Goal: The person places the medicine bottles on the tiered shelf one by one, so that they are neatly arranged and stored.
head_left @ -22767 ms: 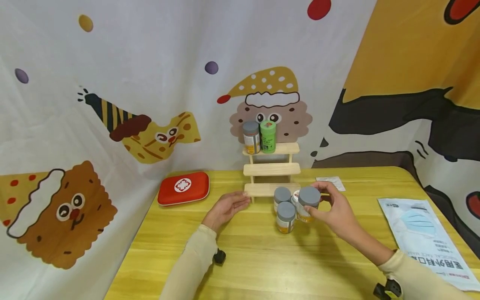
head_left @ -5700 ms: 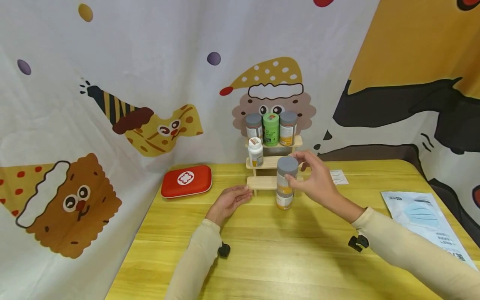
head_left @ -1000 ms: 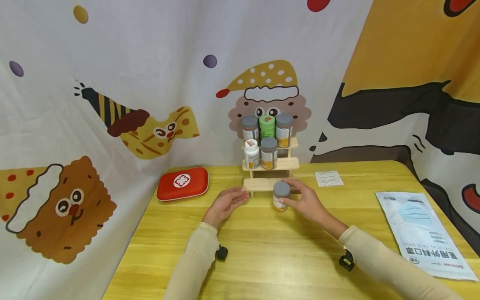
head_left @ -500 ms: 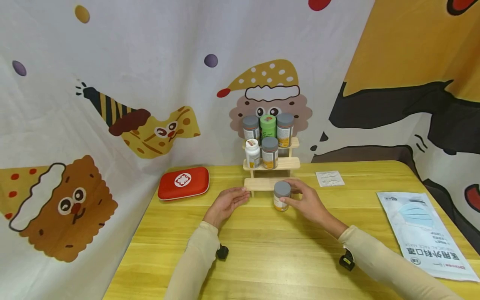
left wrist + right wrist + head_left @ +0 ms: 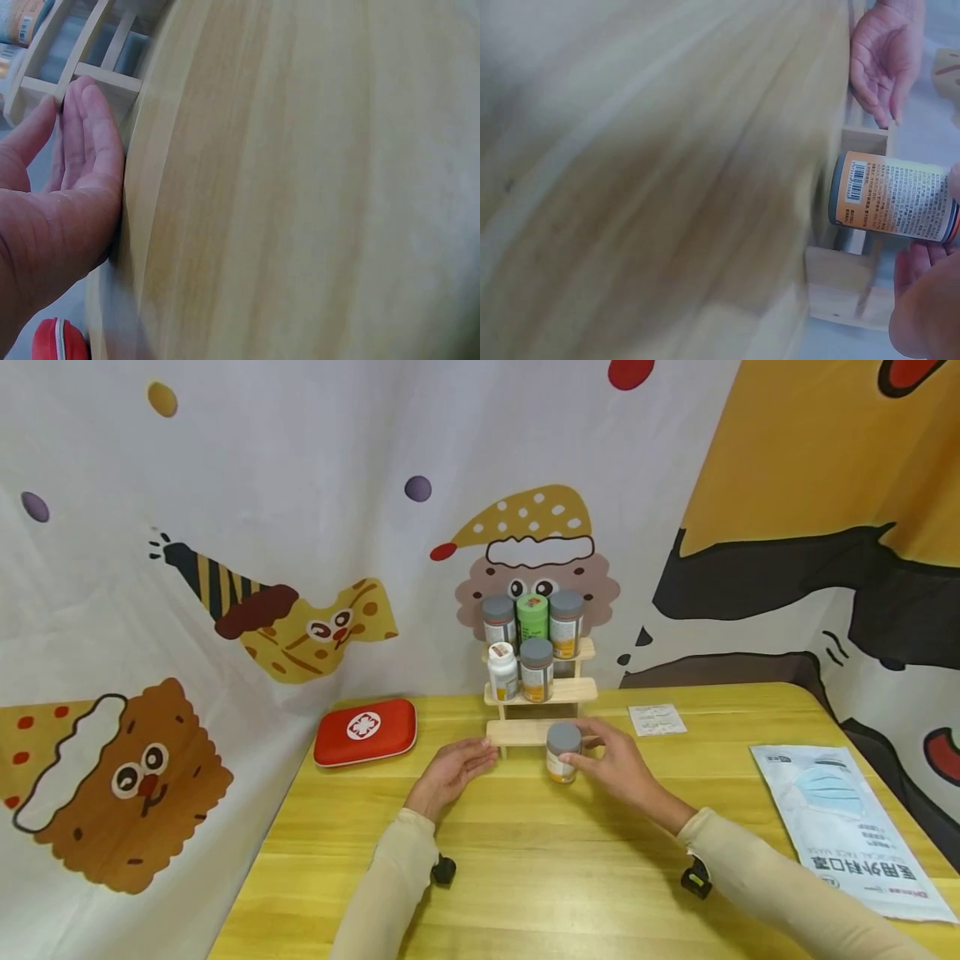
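A small three-step wooden stand (image 5: 517,732) stands at the back of the table. My left hand (image 5: 453,772) pinches the left end of its lowest step between thumb and fingertips, as the left wrist view shows (image 5: 75,165). My right hand (image 5: 617,766) grips a grey-lidded supplement jar (image 5: 562,752) upright in front of that step's right part. In the right wrist view the jar's label (image 5: 896,196) shows; whether its base touches the table I cannot tell. The top step bears two grey-lidded jars (image 5: 566,622) around a green canister (image 5: 533,618); the middle one bears a white bottle (image 5: 503,672) and a grey-lidded jar (image 5: 537,670).
Left of the stand lies a red zip case (image 5: 365,732) with a white emblem. A small white printed slip (image 5: 656,719) lies to its right, and a face mask packet (image 5: 847,827) on the table's right side. A patterned cloth hangs behind the table.
Since the earliest frame, two grey-lidded jars and the white bottle have gone from the table onto the stand. Over the last second, both hands and the held jar have hardly moved.
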{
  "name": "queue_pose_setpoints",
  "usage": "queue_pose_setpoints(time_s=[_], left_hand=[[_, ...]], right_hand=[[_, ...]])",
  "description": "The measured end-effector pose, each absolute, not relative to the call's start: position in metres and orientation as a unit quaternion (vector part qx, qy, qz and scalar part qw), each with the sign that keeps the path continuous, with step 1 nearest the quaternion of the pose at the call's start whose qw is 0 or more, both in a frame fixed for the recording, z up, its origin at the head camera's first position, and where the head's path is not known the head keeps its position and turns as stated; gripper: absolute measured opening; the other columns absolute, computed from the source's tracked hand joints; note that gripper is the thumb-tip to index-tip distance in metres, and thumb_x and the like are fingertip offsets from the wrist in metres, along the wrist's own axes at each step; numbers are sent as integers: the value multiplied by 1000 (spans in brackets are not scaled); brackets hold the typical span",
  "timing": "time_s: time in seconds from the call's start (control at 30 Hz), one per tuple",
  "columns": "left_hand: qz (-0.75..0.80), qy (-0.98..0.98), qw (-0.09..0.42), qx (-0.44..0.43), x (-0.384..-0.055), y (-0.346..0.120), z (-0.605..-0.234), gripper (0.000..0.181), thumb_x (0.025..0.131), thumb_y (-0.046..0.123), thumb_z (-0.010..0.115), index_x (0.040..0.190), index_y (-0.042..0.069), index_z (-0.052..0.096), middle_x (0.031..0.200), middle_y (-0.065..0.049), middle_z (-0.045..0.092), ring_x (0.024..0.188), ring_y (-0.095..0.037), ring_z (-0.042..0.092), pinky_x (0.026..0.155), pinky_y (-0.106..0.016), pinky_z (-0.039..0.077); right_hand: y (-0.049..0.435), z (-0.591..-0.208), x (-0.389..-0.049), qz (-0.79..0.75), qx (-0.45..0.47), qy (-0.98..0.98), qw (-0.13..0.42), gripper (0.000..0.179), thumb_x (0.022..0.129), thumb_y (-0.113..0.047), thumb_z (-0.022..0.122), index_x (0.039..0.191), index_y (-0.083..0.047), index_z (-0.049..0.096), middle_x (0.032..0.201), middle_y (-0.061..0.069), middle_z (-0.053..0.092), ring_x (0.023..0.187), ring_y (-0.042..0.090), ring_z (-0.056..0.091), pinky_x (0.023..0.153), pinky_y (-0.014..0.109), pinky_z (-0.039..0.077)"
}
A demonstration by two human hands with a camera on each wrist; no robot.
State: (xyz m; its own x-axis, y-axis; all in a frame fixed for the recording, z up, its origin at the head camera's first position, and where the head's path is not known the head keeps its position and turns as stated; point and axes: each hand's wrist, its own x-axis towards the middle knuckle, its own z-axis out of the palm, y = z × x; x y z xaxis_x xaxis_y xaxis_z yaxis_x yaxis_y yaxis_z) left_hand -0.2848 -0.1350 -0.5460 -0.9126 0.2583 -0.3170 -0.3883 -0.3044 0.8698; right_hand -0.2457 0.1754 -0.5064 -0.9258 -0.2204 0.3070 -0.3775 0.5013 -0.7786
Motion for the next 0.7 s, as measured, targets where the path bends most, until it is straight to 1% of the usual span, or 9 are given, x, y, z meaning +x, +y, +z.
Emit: queue_pose_setpoints(time_s=[0.13, 0.2, 0.3, 0.4, 0.47, 0.53, 0.7], left_hand=[[804, 558, 200, -53, -284, -136, -547, 36, 108, 8, 60, 140, -9, 57, 108, -6, 78, 101, -13, 76, 98, -29, 64], [803, 559, 201, -52, -284, -137, -547, 37, 108, 9, 60, 140, -8, 57, 109, -5, 78, 102, -13, 76, 99, -29, 63], [801, 561, 202, -49, -286, -137, -547, 36, 108, 9, 60, 140, -8, 57, 109, -5, 78, 102, -13, 76, 99, -29, 63], [802, 561, 200, -49, -286, -138, -546, 35, 108, 9, 60, 139, -8, 58, 110, -6, 79, 101, -13, 76, 99, -30, 63], [801, 563, 198, -47, -286, -139, -546, 34, 108, 9, 60, 138, -8, 58, 111, -7, 78, 102, -13, 76, 100, -31, 63], [801, 563, 197, -50, -285, -139, -546, 33, 108, 9, 61, 137, -7, 59, 111, -7, 78, 101, -14, 76, 101, -31, 63], [802, 560, 202, -51, -284, -137, -546, 32, 108, 8, 60, 136, -7, 59, 108, -6, 78, 102, -14, 76, 104, -33, 62]], right_hand=[[177, -493, -245, 464, 183, -862, 89, 58, 89, -25, 88, 139, -7, 65, 128, 14, 73, 104, 30, 73, 86, 44, 66], [179, -487, -245, 461, 184, -863, 90, 59, 89, -25, 88, 139, -5, 65, 129, 15, 73, 102, 29, 72, 84, 41, 66], [183, -478, -246, 456, 182, -866, 99, 59, 89, -27, 88, 140, -6, 65, 129, 15, 73, 99, 27, 72, 80, 34, 64], [186, -471, -247, 453, 180, -867, 105, 58, 89, -28, 88, 139, -8, 66, 128, 14, 74, 99, 27, 72, 79, 30, 64], [187, -466, -248, 450, 183, -867, 112, 58, 90, -28, 88, 139, -7, 66, 128, 14, 74, 101, 28, 72, 79, 30, 64], [189, -461, -249, 448, 184, -867, 118, 57, 89, -28, 88, 138, -7, 66, 127, 13, 74, 103, 27, 71, 79, 31, 64], [193, -449, -250, 436, 191, -869, 137, 55, 89, -26, 89, 136, -8, 67, 126, 9, 74, 103, 16, 68, 80, 32, 65]])
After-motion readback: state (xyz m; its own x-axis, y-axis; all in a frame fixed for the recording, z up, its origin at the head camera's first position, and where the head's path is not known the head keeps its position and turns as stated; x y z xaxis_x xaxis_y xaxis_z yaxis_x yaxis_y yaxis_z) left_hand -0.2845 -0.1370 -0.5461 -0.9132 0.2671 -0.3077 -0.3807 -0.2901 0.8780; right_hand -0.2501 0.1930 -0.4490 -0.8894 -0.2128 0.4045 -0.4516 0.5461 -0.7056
